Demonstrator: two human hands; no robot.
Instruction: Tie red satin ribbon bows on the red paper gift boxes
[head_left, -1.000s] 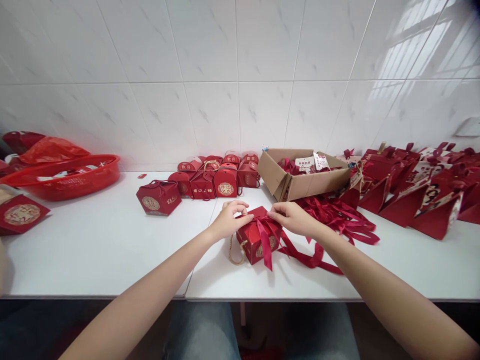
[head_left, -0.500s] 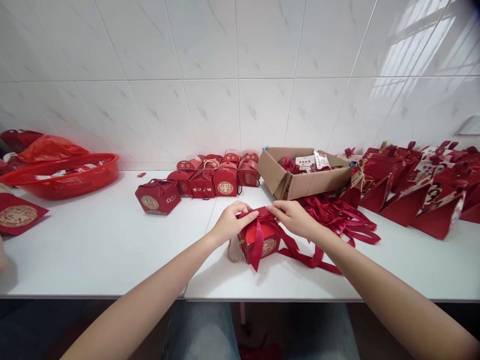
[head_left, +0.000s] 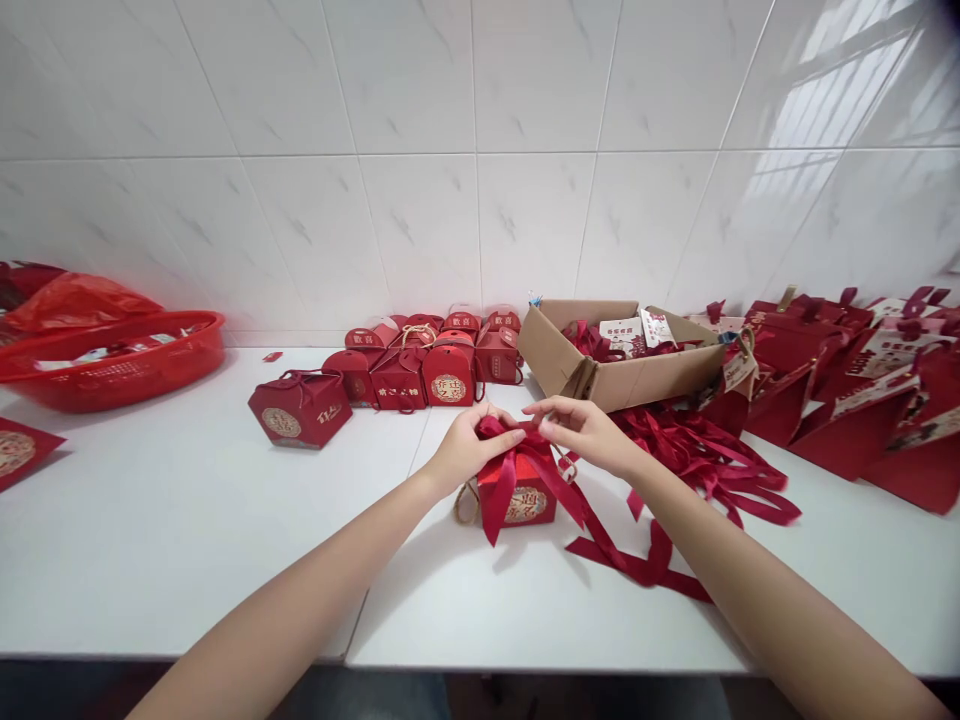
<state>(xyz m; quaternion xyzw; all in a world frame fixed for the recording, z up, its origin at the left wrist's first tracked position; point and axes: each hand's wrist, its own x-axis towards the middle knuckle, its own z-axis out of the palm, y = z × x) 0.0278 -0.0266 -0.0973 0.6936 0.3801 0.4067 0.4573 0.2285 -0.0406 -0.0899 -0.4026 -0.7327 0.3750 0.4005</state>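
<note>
A small red gift box [head_left: 529, 500] with a gold round emblem stands in front of me on the white table. A dark red ribbon [head_left: 501, 496] lies tied across its top, one tail hanging down the front and another trailing right. My left hand [head_left: 474, 447] is closed on the ribbon at the box top, thumb over the knot area. Just right of it, my right hand [head_left: 581, 432] hovers at the ribbon with thumb and forefinger slightly apart. Twine handles stick out at the box's sides. The knot itself is partly hidden by my fingers.
Several red gift boxes [head_left: 450, 372] stand behind, with one box [head_left: 300, 408] nearer left. A cardboard box [head_left: 652, 380] of cards and loose ribbons [head_left: 705, 465] lie right, beside rows of red bags [head_left: 832, 390]. A red plastic basket [head_left: 150, 370] is far left.
My right thumb and forefinger have parted from their pinch at the ribbon. The box has turned slightly, its emblem facing me more. The view has tilted up a little.
</note>
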